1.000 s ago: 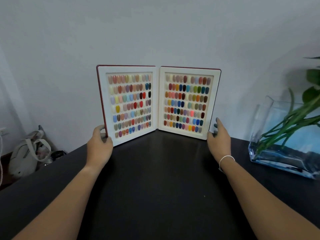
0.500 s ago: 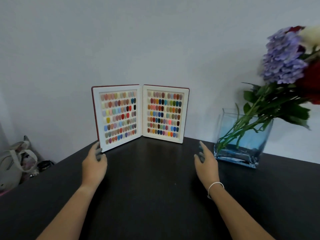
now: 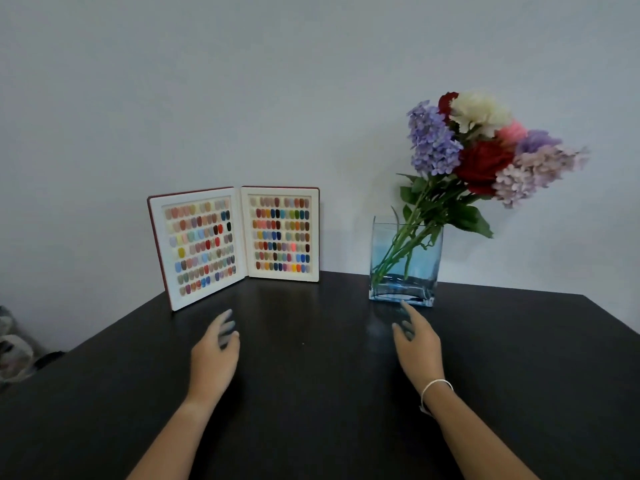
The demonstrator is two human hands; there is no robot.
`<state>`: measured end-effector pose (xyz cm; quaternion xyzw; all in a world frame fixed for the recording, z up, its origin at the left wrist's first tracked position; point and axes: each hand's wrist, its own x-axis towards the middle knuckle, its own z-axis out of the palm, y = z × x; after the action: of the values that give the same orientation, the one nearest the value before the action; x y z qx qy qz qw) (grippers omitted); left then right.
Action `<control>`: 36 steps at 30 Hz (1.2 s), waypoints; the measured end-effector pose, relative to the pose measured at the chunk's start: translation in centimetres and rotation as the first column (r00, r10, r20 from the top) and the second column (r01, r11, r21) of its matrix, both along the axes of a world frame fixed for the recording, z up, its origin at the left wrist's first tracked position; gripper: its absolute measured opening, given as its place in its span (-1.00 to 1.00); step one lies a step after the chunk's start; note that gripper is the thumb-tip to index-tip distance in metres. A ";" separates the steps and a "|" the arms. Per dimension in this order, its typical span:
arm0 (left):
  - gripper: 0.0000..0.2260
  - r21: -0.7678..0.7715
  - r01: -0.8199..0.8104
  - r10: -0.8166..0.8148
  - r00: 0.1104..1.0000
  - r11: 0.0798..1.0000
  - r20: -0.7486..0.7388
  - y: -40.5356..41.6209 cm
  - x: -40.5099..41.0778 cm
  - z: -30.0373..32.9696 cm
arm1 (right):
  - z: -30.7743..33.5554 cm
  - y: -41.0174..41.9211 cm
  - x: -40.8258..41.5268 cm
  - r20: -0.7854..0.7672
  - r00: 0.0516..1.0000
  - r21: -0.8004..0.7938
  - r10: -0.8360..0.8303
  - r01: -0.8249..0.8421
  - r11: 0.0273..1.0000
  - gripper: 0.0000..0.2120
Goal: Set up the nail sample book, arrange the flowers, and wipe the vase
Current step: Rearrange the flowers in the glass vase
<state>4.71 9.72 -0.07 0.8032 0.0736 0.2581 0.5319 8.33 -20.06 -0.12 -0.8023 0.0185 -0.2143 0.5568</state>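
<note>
The nail sample book (image 3: 239, 242) stands upright and spread open against the wall, its two white pages filled with coloured nail tips. To its right a clear blue-tinted glass vase (image 3: 405, 265) holds a bouquet of flowers (image 3: 485, 150) in purple, red, white and pink that leans to the right. My left hand (image 3: 216, 355) hovers over the table in front of the book, fingers apart, holding nothing. My right hand (image 3: 417, 344) is empty too, its fingertips just short of the vase's base.
The dark table (image 3: 311, 393) runs to the wall, with its left edge slanting down and its right corner near the frame edge. A bag (image 3: 14, 355) lies on the floor at the far left.
Both hands have let go of the book's outer edges and drawn back toward me. The view has pulled back and swung right, bringing the whole bouquet into sight.
</note>
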 end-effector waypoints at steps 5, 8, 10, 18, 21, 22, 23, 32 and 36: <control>-0.63 -0.044 0.093 -0.093 0.996 0.995 0.013 -3.3 -0.6 0.2 | 0.1 -3.2 -1.8 0.001 0.999 0.078 -0.048 0.048 0.996 -0.53; -0.64 -0.072 0.160 -0.159 0.987 0.984 0.020 -5.4 -0.8 0.4 | 0.2 -4.9 -2.7 0.015 0.996 0.120 -0.088 0.086 0.989 -0.54; -0.65 -0.077 0.200 -0.198 0.980 0.977 0.024 -6.7 -0.7 0.5 | 0.3 -5.7 -3.3 0.030 0.994 0.133 -0.108 0.103 0.986 -0.55; -0.66 -0.029 0.327 -0.325 0.944 0.945 0.049 -11.2 0.6 2.3 | 1.9 -8.2 -3.9 0.095 0.983 0.233 -0.159 0.133 0.963 -0.57; -0.65 0.032 0.368 -0.369 0.926 0.929 0.083 -13.0 2.0 4.3 | 3.6 -9.1 -3.2 0.135 0.978 0.256 -0.161 0.123 0.959 -0.59; -0.65 0.049 0.380 -0.383 0.919 0.924 0.093 -13.7 2.5 5.1 | 4.3 -9.5 -2.8 0.147 0.975 0.267 -0.166 0.122 0.956 -0.60; -0.65 0.065 0.391 -0.396 0.912 0.918 0.105 -14.4 3.0 6.0 | 5.0 -9.8 -2.4 0.161 0.971 0.277 -0.174 0.125 0.953 -0.61; -0.63 0.093 0.486 -0.493 0.831 0.869 0.259 -20.9 7.5 15.1 | 13.1 -12.4 1.7 0.304 0.922 0.478 -0.241 0.072 0.875 -0.55; -0.56 0.018 0.500 -0.481 0.823 0.866 0.302 -23.5 9.4 17.9 | 15.4 -12.5 3.6 0.320 0.924 0.581 -0.209 -0.017 0.814 -0.45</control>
<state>14.10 -13.76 17.84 0.7302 -0.2079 0.2277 0.6096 11.98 -32.60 15.29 -0.5403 0.0181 -0.3739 0.7536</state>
